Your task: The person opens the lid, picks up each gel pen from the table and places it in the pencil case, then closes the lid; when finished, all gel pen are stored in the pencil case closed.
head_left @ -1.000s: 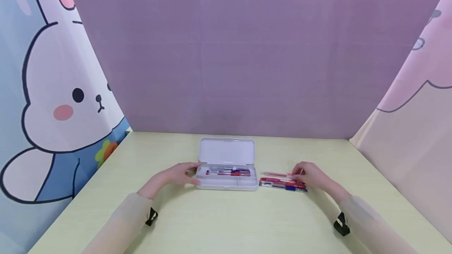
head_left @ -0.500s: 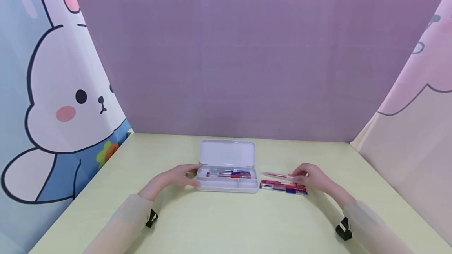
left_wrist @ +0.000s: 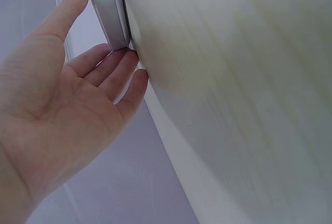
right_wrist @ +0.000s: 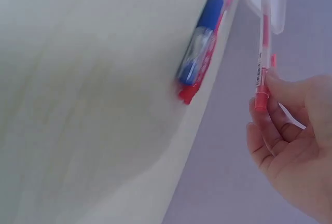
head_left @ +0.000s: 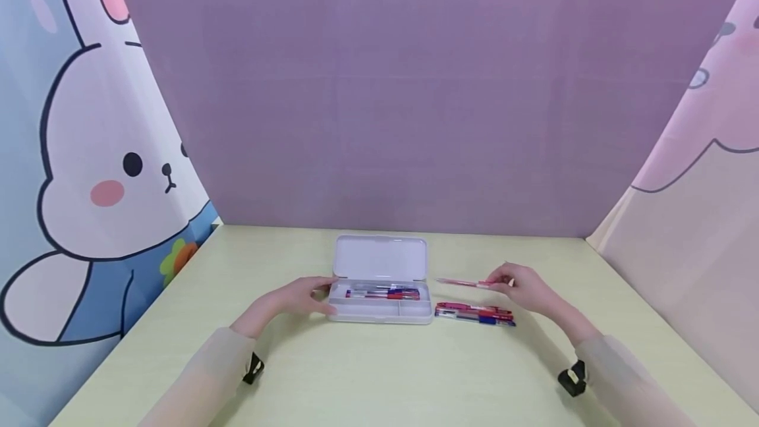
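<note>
A white pencil case [head_left: 364, 317] lies on the table with its lid [head_left: 381, 258] raised at the back. Several pens [head_left: 384, 294], red and blue, lie in its long rear compartment. At the case's left end my left hand [head_left: 296, 295] holds it, thumb at the front corner and fingers behind; the left wrist view shows the thumb and fingertips against the case wall [left_wrist: 110, 11]. Between thumb and fingers my right hand [head_left: 524, 287] pinches a clear pen with a red end [right_wrist: 263, 71], raised above the table, its tip towards the case.
Right of the case, several red and blue pens [head_left: 476, 314] lie side by side on the pale table [head_left: 379, 374]. A purple cloth [head_left: 379, 97] hangs along the table's back edge. Patterned curtains [head_left: 89, 150] stand at both sides.
My right hand has lifted the red pen off the table, up and away from the other pens. The left hand and the pencil case have stayed in place.
</note>
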`<state>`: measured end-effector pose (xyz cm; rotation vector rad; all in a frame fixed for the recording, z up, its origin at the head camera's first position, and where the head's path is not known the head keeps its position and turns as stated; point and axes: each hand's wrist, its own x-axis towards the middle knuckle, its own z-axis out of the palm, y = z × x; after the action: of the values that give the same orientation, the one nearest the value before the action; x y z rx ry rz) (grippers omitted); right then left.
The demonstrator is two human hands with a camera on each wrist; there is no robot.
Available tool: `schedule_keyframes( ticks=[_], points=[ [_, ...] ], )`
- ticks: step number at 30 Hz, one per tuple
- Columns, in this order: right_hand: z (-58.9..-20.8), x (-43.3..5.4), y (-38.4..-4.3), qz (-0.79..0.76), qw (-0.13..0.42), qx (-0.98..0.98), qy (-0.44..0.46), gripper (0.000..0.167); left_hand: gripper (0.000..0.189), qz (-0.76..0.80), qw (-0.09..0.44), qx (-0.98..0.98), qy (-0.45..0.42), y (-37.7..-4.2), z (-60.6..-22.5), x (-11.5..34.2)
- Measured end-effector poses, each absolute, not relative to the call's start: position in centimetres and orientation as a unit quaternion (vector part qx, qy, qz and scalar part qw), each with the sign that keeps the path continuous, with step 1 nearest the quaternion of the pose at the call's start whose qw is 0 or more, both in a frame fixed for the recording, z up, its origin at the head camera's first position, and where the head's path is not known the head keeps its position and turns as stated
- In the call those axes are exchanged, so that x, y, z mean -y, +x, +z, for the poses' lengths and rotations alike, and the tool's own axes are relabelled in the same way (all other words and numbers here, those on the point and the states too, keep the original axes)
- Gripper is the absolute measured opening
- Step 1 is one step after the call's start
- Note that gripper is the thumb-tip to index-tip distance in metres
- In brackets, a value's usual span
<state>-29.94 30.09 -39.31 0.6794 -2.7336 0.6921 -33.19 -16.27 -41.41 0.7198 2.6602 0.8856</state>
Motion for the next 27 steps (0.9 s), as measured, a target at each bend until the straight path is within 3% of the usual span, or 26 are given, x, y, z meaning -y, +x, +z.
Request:
schedule_keyframes(
  ticks=[27],
  points=[
    [-38.7,-21.7,-31.7,0.29,0.094,0.907,0.29,0.008,0.07,0.315,0.121,-0.9,0.277,-33.6,-41.6,16.7]
  ],
)
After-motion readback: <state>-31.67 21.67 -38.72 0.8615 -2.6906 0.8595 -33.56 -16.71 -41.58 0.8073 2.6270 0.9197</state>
